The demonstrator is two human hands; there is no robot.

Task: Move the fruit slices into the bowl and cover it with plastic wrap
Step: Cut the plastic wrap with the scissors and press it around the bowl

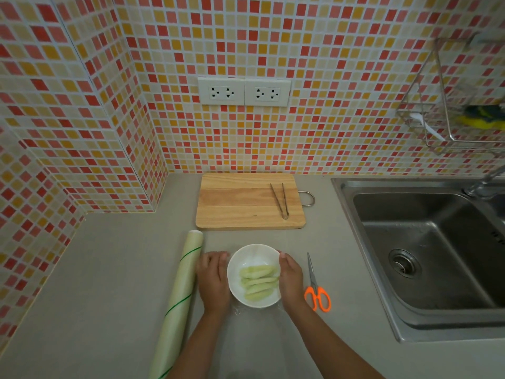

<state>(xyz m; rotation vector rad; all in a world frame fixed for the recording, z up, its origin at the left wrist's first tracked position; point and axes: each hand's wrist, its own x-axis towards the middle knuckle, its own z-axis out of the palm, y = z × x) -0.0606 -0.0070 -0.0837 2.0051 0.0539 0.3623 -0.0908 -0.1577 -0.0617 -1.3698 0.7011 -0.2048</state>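
White ceramic, the bowl (254, 275) sits on the grey counter (109, 283) near the person, between the two hands, and it already holds the fruit slices (258, 281), pale green, about five as far as I can count, lying with their long axes running left to right and a little toward the far side; a clear sheet of plastic wrap (240, 310) appears to lie over the bowl, seen as a faint wrinkled film spilling past the near rim onto the counter, though how far it reaches on the far side cannot be told; the left hand (214, 280) lies flat against the bowl's left wall, fingers loosely spread and pointing far, gripping nothing solid and seemingly pressing film down; the right hand (291, 280) cups the right wall the same way, its thumb at the rim; both hands are equally close to the bowl, one per side, so the smoothing likely runs down and around the wall from each flank; one roll of wrap (181, 294) lies just left of the left hand, long axis near to far; one pair of orange-handled scissors (316, 287) lies just right of the right hand; one wooden cutting board (246, 205) sits farther back, bare of fruit, with one pair of metal tongs (280, 201) on its right part; one steel sink (426, 258) lies to the right.
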